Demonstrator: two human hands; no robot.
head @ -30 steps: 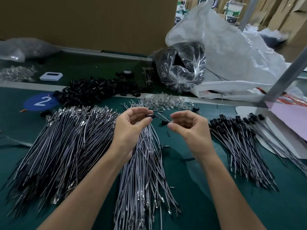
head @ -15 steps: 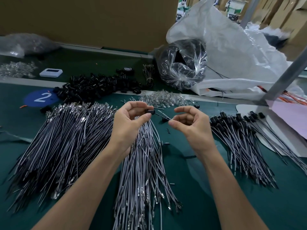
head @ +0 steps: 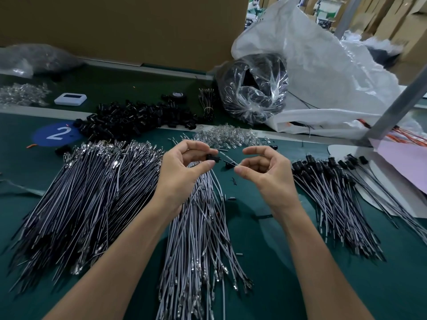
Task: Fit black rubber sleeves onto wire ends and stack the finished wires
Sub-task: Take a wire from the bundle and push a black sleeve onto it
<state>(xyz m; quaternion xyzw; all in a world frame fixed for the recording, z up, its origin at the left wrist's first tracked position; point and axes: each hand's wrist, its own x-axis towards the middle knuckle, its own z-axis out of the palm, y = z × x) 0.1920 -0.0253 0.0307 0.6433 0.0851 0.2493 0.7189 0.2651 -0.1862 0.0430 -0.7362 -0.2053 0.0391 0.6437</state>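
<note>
Pinching a black sleeve [head: 211, 157], the left hand [head: 182, 173] faces the curled right hand [head: 265, 174], which pinches the wire [head: 228, 161]

left hand [head: 184, 166] pinching, right hand [head: 268, 174] pinching

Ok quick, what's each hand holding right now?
Left hand: pinches a black rubber sleeve.
Right hand: pinches the thin wire going into that sleeve.

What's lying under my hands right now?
A pile of grey wires on the green mat, metal tips toward you. The left hand, pinching a black sleeve, hides the pile's far ends; the right hand pinches one wire.
</note>
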